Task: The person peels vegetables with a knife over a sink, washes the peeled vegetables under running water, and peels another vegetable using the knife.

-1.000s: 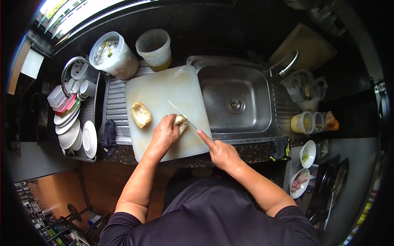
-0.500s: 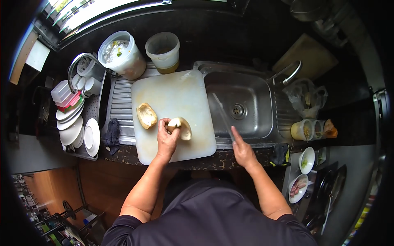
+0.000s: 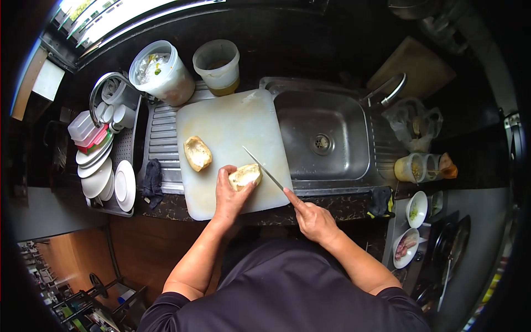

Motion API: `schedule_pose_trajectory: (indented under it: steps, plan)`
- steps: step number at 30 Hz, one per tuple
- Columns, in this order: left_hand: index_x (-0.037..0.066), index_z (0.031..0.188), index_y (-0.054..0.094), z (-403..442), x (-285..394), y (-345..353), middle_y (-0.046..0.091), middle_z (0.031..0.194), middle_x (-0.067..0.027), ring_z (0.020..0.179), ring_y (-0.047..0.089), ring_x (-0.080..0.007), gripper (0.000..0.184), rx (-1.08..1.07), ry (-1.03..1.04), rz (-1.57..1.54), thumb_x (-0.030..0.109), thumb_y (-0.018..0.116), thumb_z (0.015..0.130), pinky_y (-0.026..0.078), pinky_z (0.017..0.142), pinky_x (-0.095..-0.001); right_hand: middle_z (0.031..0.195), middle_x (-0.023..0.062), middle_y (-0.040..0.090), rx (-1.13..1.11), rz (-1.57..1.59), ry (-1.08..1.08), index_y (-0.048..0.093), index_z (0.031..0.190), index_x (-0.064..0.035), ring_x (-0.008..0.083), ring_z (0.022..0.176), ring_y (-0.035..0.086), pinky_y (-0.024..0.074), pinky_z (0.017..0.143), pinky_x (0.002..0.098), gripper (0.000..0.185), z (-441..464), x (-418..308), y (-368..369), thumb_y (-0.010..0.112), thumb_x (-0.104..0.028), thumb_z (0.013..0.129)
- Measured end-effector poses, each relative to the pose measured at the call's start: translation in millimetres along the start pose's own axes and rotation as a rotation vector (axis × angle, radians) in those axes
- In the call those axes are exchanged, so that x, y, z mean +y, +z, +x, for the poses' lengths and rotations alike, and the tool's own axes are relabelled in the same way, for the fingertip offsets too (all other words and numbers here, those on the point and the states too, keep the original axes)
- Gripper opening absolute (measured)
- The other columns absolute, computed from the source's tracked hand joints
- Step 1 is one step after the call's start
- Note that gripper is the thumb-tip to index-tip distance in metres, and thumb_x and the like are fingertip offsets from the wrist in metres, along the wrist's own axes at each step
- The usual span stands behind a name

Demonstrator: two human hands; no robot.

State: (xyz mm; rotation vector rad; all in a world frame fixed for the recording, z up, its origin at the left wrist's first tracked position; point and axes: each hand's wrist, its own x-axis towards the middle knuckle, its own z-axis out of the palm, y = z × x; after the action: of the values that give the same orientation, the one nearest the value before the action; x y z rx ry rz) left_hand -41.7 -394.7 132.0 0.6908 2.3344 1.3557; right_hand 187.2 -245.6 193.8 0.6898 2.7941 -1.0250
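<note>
The left hand [image 3: 227, 195] grips a hollowed, tan-skinned, oval food piece [image 3: 246, 175] with a whitish inside; its fingers bend round the piece from the left and its thumb presses from the near side, so the piece is pinched between them, above the near part of a large whitish rectangular cutting board [image 3: 238, 119]; the right hand [image 3: 317, 222] holds a knife with a long, narrow, grey metal blade [image 3: 264, 169], its fingers curled together round the handle, which they hide, and its index finger stretched toward the blade; the blade slants up and left over the board, just beside the right edge of the held piece, though I cannot tell whether they touch.

A second hollowed, tan oval piece [image 3: 197, 154] lies on the board's left side, hollow upward, apart from both hands; beyond the board stand a tall translucent plastic tub [image 3: 178, 88] with crumpled clear wrap inside, and a smaller translucent tub [image 3: 225, 74] holding yellowish liquid; right of the board is a rectangular stainless-steel sink [image 3: 298, 160] with a round drain [image 3: 321, 144].
</note>
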Motion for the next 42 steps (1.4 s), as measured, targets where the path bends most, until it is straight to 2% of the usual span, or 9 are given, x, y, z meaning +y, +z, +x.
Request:
schedule_pose_trajectory:
  steps: [12,21,23,27,31,33,36,38,42]
  plan:
    - [-0.004,0.121,0.058,2.7,-2.2,3.5,0.064,0.119,-0.0228,0.113,0.065,-0.0371,0.061,0.010,-0.016,0.060,0.028,0.089,0.080,0.052,0.100,-0.0448,0.082,0.0243,0.069,-0.070,0.061,0.060,0.026,0.169,-0.0315,0.0459,0.079,0.069,0.0538,0.075,0.0565,0.075,11.4,-11.3,5.4,0.054,-0.009,0.104]
    - [-0.004,0.124,0.057,-2.0,-7.6,6.1,0.064,0.119,-0.0230,0.113,0.065,-0.0387,0.062,0.037,0.058,0.064,0.028,0.090,0.081,0.053,0.100,-0.0453,0.087,0.0264,0.072,-0.053,0.086,-0.010,0.016,0.170,-0.0360,0.0486,0.082,0.069,0.0546,0.077,0.0594,0.077,26.3,18.5,37.0,0.049,-0.012,0.104]
    - [-0.004,0.124,0.059,-3.5,-8.8,2.5,0.065,0.118,-0.0223,0.111,0.066,-0.0375,0.061,0.054,0.082,0.052,0.027,0.091,0.082,0.054,0.099,-0.0437,0.101,0.0288,0.073,-0.105,0.085,0.017,0.020,0.170,-0.0352,0.0480,0.089,0.071,0.0555,0.083,0.0579,0.075,4.5,34.6,21.5,0.050,-0.013,0.104]
    - [0.002,0.121,0.066,-12.7,1.1,-35.1,0.066,0.116,-0.0171,0.107,0.067,-0.0337,0.049,0.022,0.234,0.183,0.025,0.090,0.084,0.056,0.095,-0.0418,0.134,0.0269,0.067,0.307,0.161,-0.032,0.032,0.168,-0.0278,0.0458,0.100,0.073,0.0569,0.093,0.0507,0.066,-2.1,72.7,14.6,0.048,-0.010,0.107]
    - [0.004,0.111,0.066,8.6,-5.7,-75.1,0.062,0.105,-0.0128,0.089,0.059,-0.0272,0.035,0.325,0.166,0.302,0.029,0.082,0.092,0.052,0.080,-0.0416,0.150,0.0239,0.059,0.293,0.374,0.324,0.030,0.169,-0.0216,0.0422,0.133,0.061,0.0514,0.109,0.0451,0.065,13.1,49.6,-22.3,0.048,-0.010,0.107]
    - [0.002,0.119,0.066,38.9,-28.3,-86.8,0.064,0.110,-0.0162,0.096,0.063,-0.0315,0.044,0.521,0.049,0.271,0.035,0.080,0.093,0.053,0.086,-0.0437,0.149,0.0231,0.060,0.538,0.164,-0.081,0.029,0.169,-0.0220,0.0442,0.131,0.061,0.0522,0.106,0.0473,0.066,20.9,51.0,-13.5,0.048,-0.010,0.107]
    - [-0.003,0.137,0.059,90.4,-63.8,-93.4,0.064,0.125,-0.0260,0.116,0.064,-0.0427,0.071,0.170,-0.160,0.265,0.044,0.081,0.088,0.052,0.099,-0.0474,0.121,0.0265,0.071,0.232,0.119,0.064,0.030,0.168,-0.0314,0.0482,0.109,0.068,0.0547,0.095,0.0551,0.069,22.0,59.3,-1.6,0.052,-0.011,0.106]
    - [0.001,0.132,0.058,98.7,-39.9,-76.0,0.066,0.121,-0.0252,0.113,0.065,-0.0436,0.056,0.155,0.103,0.266,0.027,0.078,0.086,0.053,0.100,-0.0476,0.091,0.0232,0.070,0.315,0.116,-0.015,0.030,0.167,-0.0378,0.0480,0.083,0.068,0.0543,0.083,0.0599,0.071,25.5,45.8,5.7,0.052,-0.012,0.105]
    - [0.008,0.124,0.060,94.5,14.9,-34.0,0.070,0.110,-0.0196,0.106,0.068,-0.0422,0.039,-0.199,0.140,0.084,0.007,0.071,0.087,0.055,0.094,-0.0459,0.085,0.0202,0.067,0.132,-0.046,0.090,0.028,0.167,-0.0446,0.0457,0.080,0.069,0.0557,0.078,0.0578,0.077,27.2,13.9,0.9,0.054,-0.010,0.103]
